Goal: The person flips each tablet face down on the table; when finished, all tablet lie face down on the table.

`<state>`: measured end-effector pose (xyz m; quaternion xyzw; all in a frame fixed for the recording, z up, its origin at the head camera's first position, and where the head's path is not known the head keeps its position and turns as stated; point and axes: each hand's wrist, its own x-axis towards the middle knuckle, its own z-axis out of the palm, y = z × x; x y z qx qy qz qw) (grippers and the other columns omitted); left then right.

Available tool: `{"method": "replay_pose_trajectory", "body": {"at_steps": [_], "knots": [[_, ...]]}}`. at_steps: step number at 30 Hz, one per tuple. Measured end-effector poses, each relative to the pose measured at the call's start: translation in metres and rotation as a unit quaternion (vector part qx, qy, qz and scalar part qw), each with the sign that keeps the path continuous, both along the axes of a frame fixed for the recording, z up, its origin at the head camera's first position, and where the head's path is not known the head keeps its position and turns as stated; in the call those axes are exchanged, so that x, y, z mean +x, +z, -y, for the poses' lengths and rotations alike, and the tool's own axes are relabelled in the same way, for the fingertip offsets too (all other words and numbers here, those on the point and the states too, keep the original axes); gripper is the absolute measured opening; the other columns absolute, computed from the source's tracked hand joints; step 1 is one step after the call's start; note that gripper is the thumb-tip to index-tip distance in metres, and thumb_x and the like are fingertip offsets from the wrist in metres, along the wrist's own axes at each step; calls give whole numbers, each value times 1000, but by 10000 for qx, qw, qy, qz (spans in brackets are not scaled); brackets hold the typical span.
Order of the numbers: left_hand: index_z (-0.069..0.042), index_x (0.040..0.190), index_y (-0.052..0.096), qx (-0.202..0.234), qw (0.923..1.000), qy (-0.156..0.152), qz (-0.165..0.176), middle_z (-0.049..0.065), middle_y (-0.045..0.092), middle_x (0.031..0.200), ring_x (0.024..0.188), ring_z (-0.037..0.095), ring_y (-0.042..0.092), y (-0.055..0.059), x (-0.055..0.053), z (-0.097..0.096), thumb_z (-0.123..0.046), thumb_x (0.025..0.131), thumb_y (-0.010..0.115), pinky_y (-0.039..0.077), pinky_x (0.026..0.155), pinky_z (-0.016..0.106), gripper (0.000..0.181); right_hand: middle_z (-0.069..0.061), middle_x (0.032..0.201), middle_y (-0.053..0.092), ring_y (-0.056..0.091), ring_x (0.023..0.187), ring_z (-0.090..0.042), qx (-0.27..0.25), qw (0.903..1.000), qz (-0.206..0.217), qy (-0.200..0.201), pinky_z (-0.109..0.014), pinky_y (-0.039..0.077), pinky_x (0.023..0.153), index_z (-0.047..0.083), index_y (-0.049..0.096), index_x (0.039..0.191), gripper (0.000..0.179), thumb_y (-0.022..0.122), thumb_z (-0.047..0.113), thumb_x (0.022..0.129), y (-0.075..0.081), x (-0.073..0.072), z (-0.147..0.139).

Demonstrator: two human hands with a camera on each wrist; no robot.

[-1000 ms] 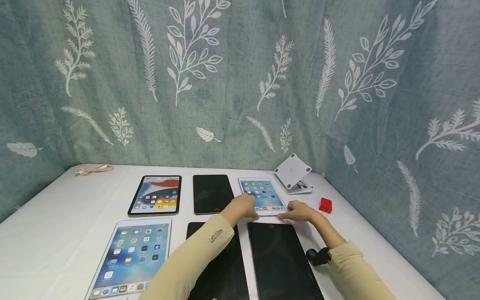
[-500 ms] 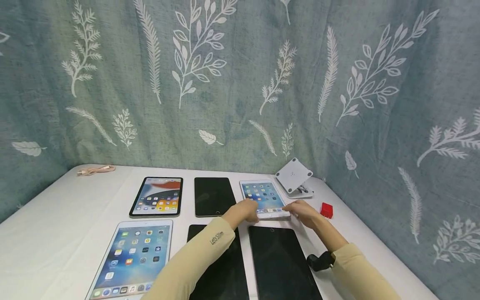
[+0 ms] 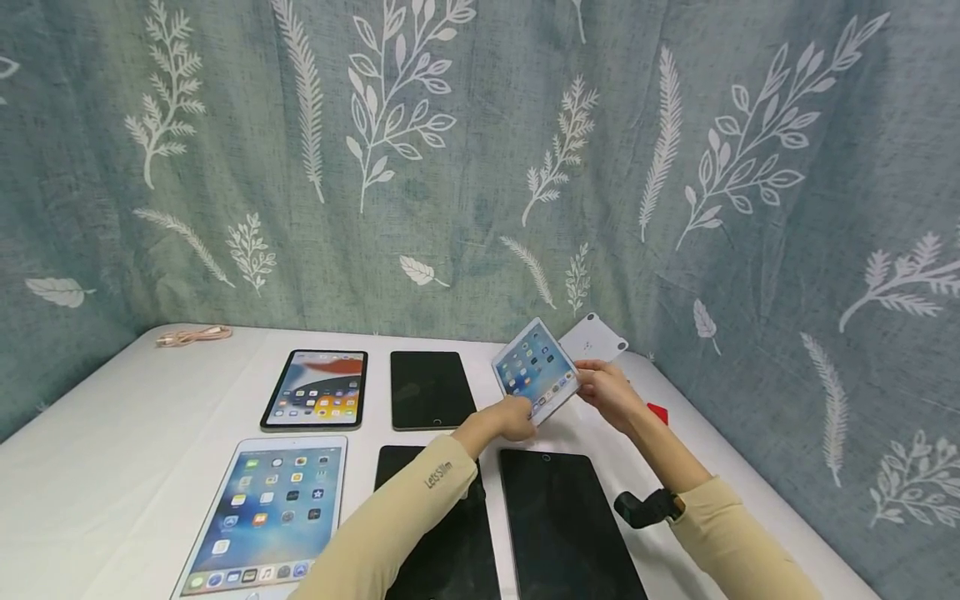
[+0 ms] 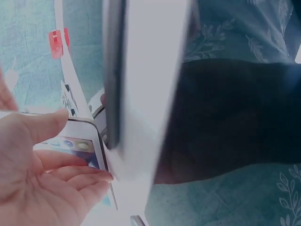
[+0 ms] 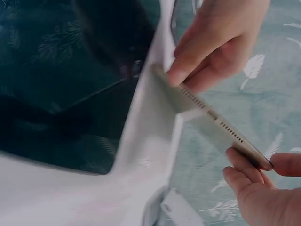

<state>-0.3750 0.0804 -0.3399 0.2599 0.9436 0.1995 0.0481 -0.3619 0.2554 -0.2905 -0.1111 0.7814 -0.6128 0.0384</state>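
White tablet (image 3: 536, 367) tilted above bench (image 3: 97, 450) | your left hand (image 3: 513, 419), right hand (image 3: 609, 396) pinch its near corners | slackening either could drop it

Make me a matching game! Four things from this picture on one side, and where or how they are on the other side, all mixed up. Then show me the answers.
Things:
1. cable
2. small white tablet
3. red block
4. big white tablet

Where or how:
A. partly hidden by the right arm
B. lying flat and lit up on the table
C. bundled up near the far left corner
D. tilted, held by the left hand and right hand

Pairs: 1-C, 2-D, 3-A, 4-B
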Motion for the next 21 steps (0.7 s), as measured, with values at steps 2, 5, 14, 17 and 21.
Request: {"method": "replay_pose_trajectory", "body": {"at_steps": [2, 5, 14, 17, 21], "knots": [[0, 85, 65, 176, 9998, -108, 3, 5, 59, 78, 67, 14, 47, 1, 4, -2, -15, 90, 62, 41, 63, 24, 16, 4, 90, 62, 60, 79, -2, 192, 9997, -107, -65, -16, 51, 78, -22, 32, 133, 45, 41, 3, 97, 6, 3, 2], [1, 95, 65, 389, 9990, -193, 109, 8, 65, 87, 71, 13, 49, 2, 7, -4, -17, 92, 61, 44, 68, 25, 19, -5, 101, 63, 59, 83, -1, 561, 9982, -217, -84, -20, 51, 82, -21, 30, 136, 49, 42, 6, 97, 14, 8, 6], [5, 133, 48, 1100, 9930, -429, 56, 19, 58, 130, 119, 27, 57, 13, -1, 6, -26, 95, 57, 47, 99, 35, 50, -35, 147, 32, 40, 135, -39, 808, 9960, -21, 387, -51, 27, 114, -16, 28, 142, 49, 34, 13, 103, 21, 16, 19], [5, 146, 32, 1395, 9888, -502, 154, 19, 43, 147, 136, 29, 43, 28, -3, 15, -29, 97, 56, 38, 110, 40, 64, -34, 150, 25, 24, 141, -44, 699, 9954, 110, 650, -53, 19, 116, -17, 22, 144, 52, 31, 17, 105, 19, 15, 22], [3, 148, 28, 1625, 9852, -530, 106, 18, 36, 152, 140, 30, 37, 48, -4, 25, -30, 95, 59, 36, 111, 42, 70, -35, 152, 17, 15, 143, -46, 732, 9921, 373, 946, -55, 13, 117, -18, 14, 145, 59, 28, 25, 106, 12, 13, 24]]}}
